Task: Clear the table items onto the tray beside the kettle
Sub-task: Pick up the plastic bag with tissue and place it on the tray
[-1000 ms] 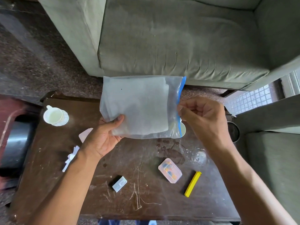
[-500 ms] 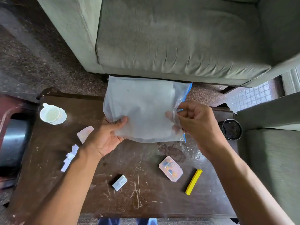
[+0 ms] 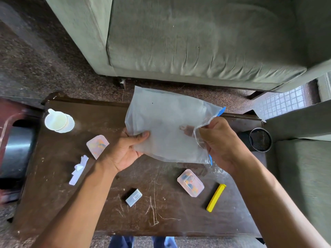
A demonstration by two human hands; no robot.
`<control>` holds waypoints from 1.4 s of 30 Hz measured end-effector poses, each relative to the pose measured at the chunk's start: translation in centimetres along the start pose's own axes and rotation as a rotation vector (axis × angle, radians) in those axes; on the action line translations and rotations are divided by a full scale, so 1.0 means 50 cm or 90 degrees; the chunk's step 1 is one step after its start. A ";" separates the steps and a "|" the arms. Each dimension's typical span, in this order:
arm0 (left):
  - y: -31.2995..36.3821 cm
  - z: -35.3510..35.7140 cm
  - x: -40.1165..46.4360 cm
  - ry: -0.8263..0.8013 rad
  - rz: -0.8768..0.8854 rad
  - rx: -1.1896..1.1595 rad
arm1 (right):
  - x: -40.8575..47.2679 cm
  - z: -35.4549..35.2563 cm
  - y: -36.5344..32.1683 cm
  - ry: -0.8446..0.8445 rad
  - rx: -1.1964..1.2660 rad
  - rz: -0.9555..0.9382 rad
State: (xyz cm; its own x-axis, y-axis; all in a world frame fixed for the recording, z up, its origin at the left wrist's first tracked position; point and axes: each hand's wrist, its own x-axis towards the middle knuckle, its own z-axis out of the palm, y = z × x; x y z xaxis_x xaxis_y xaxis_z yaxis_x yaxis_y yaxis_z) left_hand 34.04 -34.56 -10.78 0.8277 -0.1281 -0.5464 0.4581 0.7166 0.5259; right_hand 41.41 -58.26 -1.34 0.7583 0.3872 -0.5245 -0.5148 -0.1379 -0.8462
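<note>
I hold a clear zip bag (image 3: 166, 122) with a blue seal strip above the dark wooden table (image 3: 53, 203). My left hand (image 3: 123, 153) pinches its lower left corner. My right hand (image 3: 218, 142) grips its right, sealed edge, with fingers showing through the plastic. On the table lie a clear box of coloured bits (image 3: 190, 182), a second clear box (image 3: 97, 145), a yellow clip (image 3: 216, 197), a small grey box (image 3: 133, 197), crumpled white paper (image 3: 78, 170) and a white cup on a saucer (image 3: 58, 121).
A green sofa (image 3: 197, 42) stands beyond the table. A black mesh cup (image 3: 260, 139) sits at the table's right end beside another green seat (image 3: 304, 167). A dark round vessel (image 3: 17, 151) is at the left edge. No tray or kettle is recognisable.
The bag has tilted and dropped lower toward the table. My right hand has shifted from pinching the blue strip to gripping into the bag's right edge. The view has tipped down.
</note>
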 end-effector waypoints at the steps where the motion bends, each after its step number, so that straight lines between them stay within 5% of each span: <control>1: 0.001 0.002 -0.002 -0.007 0.000 0.007 | 0.002 -0.001 0.006 0.007 -0.002 0.018; 18: -0.003 0.021 0.032 0.073 0.066 0.020 | -0.030 -0.080 0.029 0.276 -0.100 -0.002; 26: -0.036 0.082 0.056 -0.048 0.022 0.166 | -0.070 -0.131 0.036 0.211 0.002 -0.017; 42: -0.089 0.154 0.084 -0.060 0.009 0.190 | -0.132 -0.191 0.059 0.162 0.024 0.030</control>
State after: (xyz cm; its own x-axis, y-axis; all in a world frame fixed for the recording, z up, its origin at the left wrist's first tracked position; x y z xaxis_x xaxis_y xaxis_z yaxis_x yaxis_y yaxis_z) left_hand 37.96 -43.58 -10.37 0.8549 -0.1922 -0.4818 0.5092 0.4883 0.7087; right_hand 38.70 -69.95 -1.30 0.8068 0.1387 -0.5743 -0.5629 -0.1146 -0.8185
